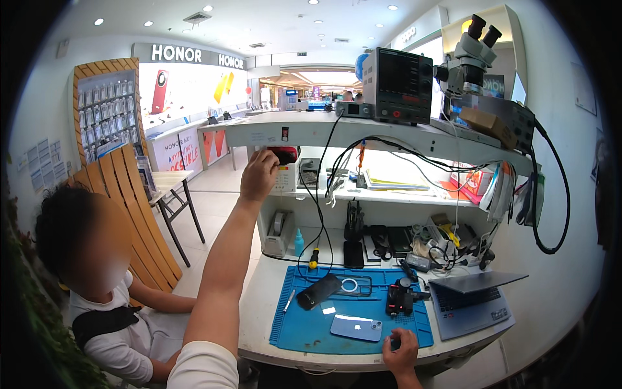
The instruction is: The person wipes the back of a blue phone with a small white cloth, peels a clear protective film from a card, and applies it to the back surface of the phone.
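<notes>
My left hand (pixel 261 174) reaches far forward to the shelf under the raised counter. Its bent fingers close at the left edge of a white box (pixel 286 176) with a red and black object (pixel 284 154) at its top; what they grip is hidden. My right hand (pixel 400 350) rests loosely curled at the front edge of the blue repair mat (pixel 298 334), thumb apart from the fingers, nothing visible in it. Just left of it lies a blue smartphone (pixel 356 328), back up. Behind that are a dark phone-shaped piece (pixel 319 292) and a black clamp-like holder (pixel 400 298).
An open laptop (pixel 470 303) stands right of the mat. Black cables (pixel 319 214) hang before the shelf. A microscope (pixel 472 61) and a boxy instrument (pixel 402 84) stand on the upper counter. A seated person (pixel 110 324) is close on the left.
</notes>
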A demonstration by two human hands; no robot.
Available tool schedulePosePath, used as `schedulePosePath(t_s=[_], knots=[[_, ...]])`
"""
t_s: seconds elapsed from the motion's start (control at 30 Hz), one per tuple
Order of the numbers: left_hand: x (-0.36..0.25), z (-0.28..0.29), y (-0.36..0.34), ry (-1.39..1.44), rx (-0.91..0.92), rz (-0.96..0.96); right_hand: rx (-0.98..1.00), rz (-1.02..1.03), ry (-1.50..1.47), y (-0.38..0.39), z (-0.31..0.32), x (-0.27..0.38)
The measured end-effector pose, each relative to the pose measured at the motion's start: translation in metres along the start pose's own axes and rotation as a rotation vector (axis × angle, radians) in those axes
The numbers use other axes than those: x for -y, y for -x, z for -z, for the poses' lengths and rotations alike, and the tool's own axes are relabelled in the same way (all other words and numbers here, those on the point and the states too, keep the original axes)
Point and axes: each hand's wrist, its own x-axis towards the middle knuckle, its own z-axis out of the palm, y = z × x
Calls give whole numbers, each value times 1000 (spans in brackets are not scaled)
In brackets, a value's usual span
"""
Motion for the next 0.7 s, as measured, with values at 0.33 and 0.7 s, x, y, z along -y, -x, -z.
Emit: schedulePosePath(t_s=[0.33, 0.7], knots=[[-6, -3, -6, 82, -108, 3, 4, -7, 9, 0, 3, 2], [1, -14, -29, 94, 137, 454, -34, -24, -30, 0, 2, 2]])
